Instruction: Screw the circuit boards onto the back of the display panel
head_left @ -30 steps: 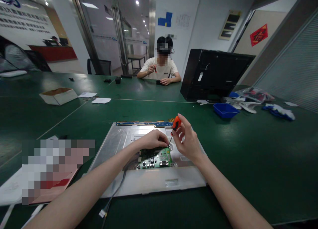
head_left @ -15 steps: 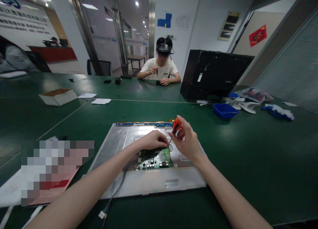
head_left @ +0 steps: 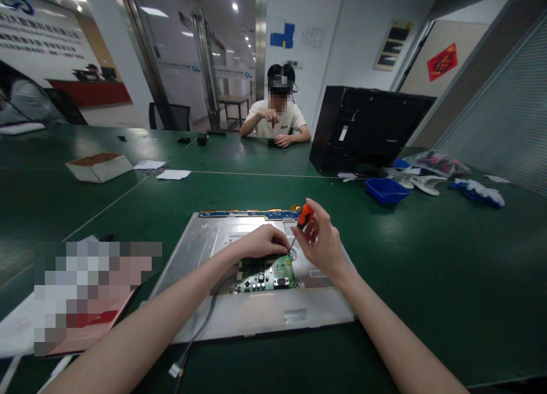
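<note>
A metal display panel [head_left: 200, 320] lies flat on the green table in front of me, with a green circuit board [head_left: 267, 280] on its back. My right hand [head_left: 320, 237] grips the orange and black handle of a screwdriver [head_left: 305, 216]. The screwdriver leans, its tip down at the board's upper right corner. Beside that tip, the fingers of my left hand [head_left: 271, 240] are pinched together; whether they hold the shaft or a small part is hidden. A grey cable [head_left: 209, 311] runs from the board over the panel's near edge.
A black monitor housing [head_left: 367, 131] stands at the back right, near a blue tray [head_left: 387, 191] and gloves [head_left: 478, 192]. A white box [head_left: 100, 169] sits at left, papers [head_left: 173, 174] beside it. Across the table a co-worker [head_left: 277, 114] holds a screwdriver.
The screwdriver handle has tilted slightly to the right in my right hand; its tip stays at the board corner. My left hand keeps its place. The co-worker's raised hand has shifted a little.
</note>
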`<state>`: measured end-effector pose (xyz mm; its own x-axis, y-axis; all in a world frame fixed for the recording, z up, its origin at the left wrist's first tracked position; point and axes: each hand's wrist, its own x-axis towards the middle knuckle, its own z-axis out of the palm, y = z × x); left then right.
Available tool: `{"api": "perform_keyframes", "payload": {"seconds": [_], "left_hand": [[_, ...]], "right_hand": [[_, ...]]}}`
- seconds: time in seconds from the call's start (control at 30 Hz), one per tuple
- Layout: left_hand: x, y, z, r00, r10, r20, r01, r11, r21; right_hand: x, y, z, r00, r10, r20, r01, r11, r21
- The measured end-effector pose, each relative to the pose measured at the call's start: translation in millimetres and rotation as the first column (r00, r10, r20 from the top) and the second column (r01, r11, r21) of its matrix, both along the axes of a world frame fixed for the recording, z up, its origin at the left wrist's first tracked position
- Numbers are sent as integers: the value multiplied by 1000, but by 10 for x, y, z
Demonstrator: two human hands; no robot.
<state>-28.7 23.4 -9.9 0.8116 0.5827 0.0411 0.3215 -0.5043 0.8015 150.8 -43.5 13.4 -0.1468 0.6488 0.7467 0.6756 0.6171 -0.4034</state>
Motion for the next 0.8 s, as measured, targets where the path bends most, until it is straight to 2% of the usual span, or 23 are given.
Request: {"api": "perform_keyframes", "payload": {"seconds": [0.13, 0.37, 0.63, 0.8], "left_hand": [[2, -5, 12, 1000, 4, -4, -4, 1000, 9], [-2, 16, -30, 1000, -5, 10, 5, 1000, 5], [-5, 20, -30, 1000, -7, 6, 7, 1000, 16], [-2, 9, -14, 1000, -6, -3, 6, 1000, 9]], "right_hand": [[8, 10, -4, 1000, 0, 12, 0, 1000, 13], [6, -29, 24, 998, 56, -15, -57, 995, -77], [21, 8, -1, 1000, -8, 8, 8, 1000, 11], [25, 1, 3, 999, 30, 11, -30, 1000, -10]]}}
